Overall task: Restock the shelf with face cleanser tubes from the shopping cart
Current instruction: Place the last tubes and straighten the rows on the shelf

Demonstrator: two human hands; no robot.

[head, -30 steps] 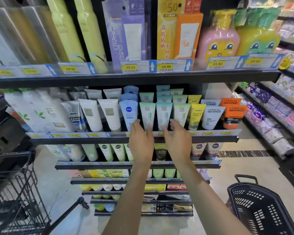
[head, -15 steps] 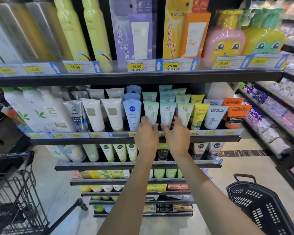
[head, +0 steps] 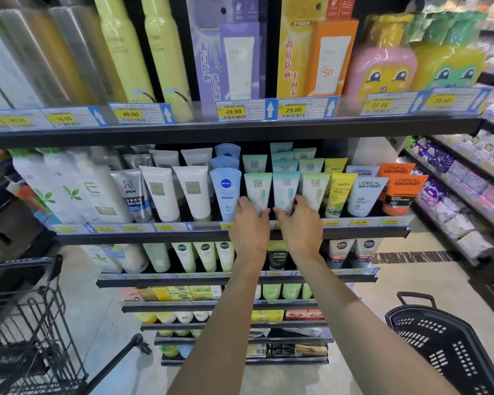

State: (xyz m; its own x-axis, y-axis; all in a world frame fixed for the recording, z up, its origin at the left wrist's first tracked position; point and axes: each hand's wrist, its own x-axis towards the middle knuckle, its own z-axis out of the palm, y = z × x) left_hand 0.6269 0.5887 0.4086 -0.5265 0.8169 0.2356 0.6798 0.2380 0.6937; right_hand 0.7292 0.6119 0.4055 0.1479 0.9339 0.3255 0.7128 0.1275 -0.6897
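Left hand (head: pixel 250 223) pinched the green tube (head: pixel 258 192); right hand (head: pixel 298 223) pinched the teal tube (head: pixel 285 191) beside it. A rough nudge could topple both neighbours, the Nivea tube (head: pixel 226 192) too.

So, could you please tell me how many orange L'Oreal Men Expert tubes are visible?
2: the front orange tube at the right end of the cleanser shelf, another orange tube behind it. More may be hidden.
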